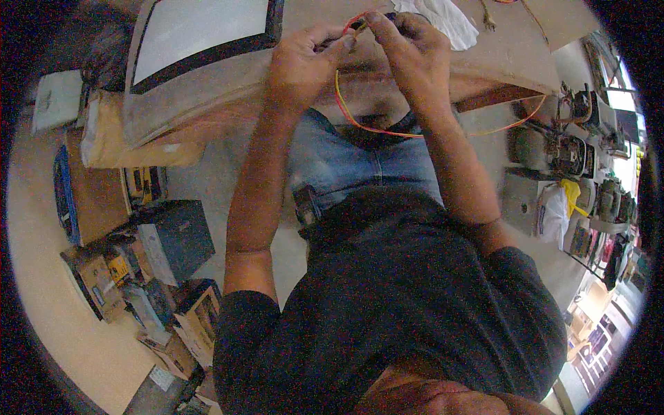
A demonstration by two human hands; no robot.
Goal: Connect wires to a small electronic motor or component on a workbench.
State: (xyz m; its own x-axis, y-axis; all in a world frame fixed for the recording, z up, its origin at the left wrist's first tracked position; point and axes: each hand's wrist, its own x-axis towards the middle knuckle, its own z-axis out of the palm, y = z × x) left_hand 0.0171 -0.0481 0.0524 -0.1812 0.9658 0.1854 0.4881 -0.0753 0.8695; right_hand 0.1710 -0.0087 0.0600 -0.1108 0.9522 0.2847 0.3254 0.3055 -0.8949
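Observation:
Both hands meet over the far part of the table, fingertips close together. My left hand (302, 61) is closed in a pinch on thin red and yellow wires (344, 113). Opposite it, my right hand (420, 59) pinches the same wires near their upper end. A small dark piece shows between the fingertips, too blurred to name. From the hands the wires hang in a loop past the table edge, pass behind my right forearm and come out on its right side.
A white panel with a black frame (200, 38) lies on the wooden table (498, 66) at the left. Crumpled white paper or cloth (443, 22) is beyond my right hand. Boxes (176, 242) are stacked on the floor at left; dark equipment (570, 149) stands at right.

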